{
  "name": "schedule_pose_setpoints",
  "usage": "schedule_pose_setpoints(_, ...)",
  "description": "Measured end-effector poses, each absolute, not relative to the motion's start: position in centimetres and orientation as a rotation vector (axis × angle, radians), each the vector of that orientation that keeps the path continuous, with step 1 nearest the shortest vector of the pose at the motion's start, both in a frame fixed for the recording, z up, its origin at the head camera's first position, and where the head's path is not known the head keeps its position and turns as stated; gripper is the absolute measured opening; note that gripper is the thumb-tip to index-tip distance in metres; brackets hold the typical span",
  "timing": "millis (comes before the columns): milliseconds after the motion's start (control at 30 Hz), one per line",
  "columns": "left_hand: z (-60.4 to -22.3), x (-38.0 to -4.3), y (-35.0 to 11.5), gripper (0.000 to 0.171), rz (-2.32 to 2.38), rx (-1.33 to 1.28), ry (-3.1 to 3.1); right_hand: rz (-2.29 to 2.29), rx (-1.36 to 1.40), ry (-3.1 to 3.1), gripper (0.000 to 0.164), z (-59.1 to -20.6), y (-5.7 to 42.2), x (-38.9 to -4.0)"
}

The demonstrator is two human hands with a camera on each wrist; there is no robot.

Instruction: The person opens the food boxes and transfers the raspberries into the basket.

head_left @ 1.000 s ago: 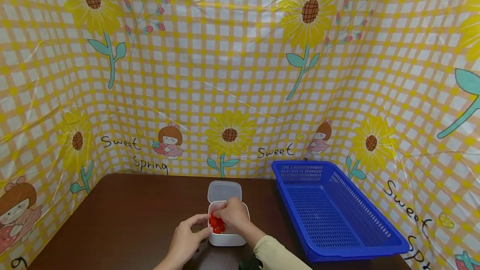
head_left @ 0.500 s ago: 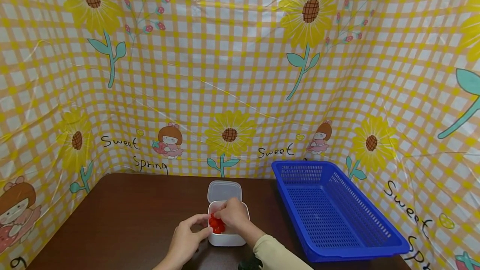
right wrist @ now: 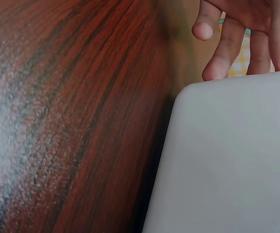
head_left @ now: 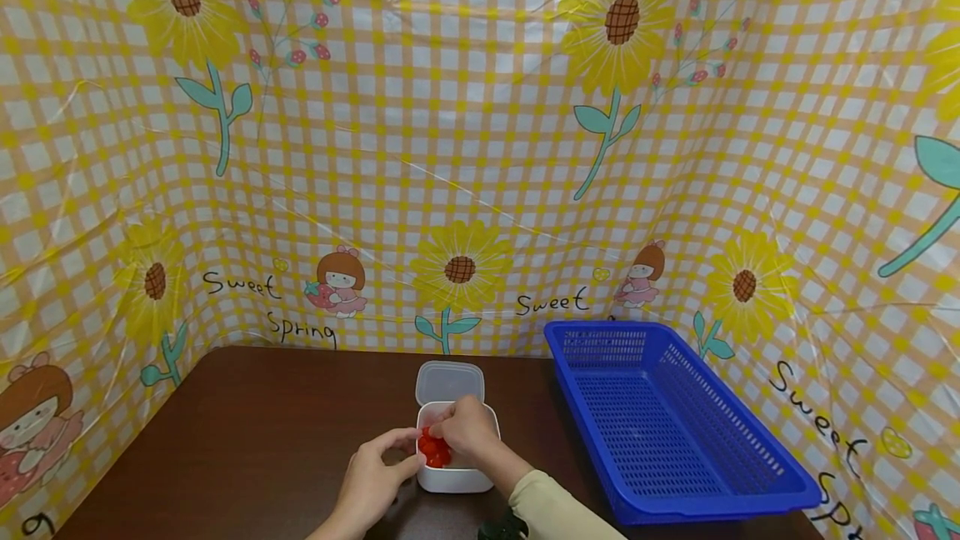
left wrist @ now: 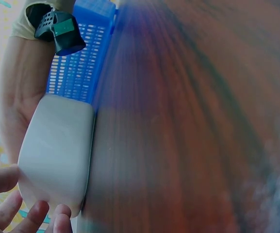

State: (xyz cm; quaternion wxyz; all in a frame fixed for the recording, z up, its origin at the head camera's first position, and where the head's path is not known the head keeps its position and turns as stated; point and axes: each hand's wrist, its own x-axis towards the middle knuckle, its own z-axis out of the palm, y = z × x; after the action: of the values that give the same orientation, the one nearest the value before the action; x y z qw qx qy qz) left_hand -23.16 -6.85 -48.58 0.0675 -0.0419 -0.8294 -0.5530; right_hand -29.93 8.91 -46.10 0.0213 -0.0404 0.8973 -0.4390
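Note:
A white lidless plastic food box [head_left: 457,482] stands near the table's front edge. Small glossy red pieces [head_left: 436,450] lie heaped at its left inside. My left hand [head_left: 372,477] holds the box at its left wall, thumb and index finger spread at the rim; the left wrist view shows several fingertips against the box. Reaching in from the right, my right hand [head_left: 468,427] has its fingers bent down over the red heap. Its fingertips are partly hidden there, and I cannot tell whether they pinch a piece.
Just behind the box lies a translucent lid [head_left: 450,382]. A large blue plastic basket [head_left: 667,440] occupies the right of the dark wooden table [head_left: 262,432]. Checked sunflower cloth [head_left: 465,148] hangs around the back and sides. A dark device [left wrist: 64,34] is strapped at the right wrist.
The red pieces under my right fingers have shifted slightly. Both hands and the box stay in nearly the same place.

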Motion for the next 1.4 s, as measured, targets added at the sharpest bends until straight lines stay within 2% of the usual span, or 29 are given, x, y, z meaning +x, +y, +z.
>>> schedule_pose_setpoints(767,-48.8,-23.3,-6.7,0.033,-1.690,-0.156,-2.498,-1.335,-0.245,2.844,0.009,-44.9,9.4,-29.4)
schedule_pose_setpoints(1400,-48.7,-23.1,-6.7,0.035,-1.703,-0.144,-2.496,-1.396,-0.243,2.758,0.010,-44.1,9.8,-29.3)
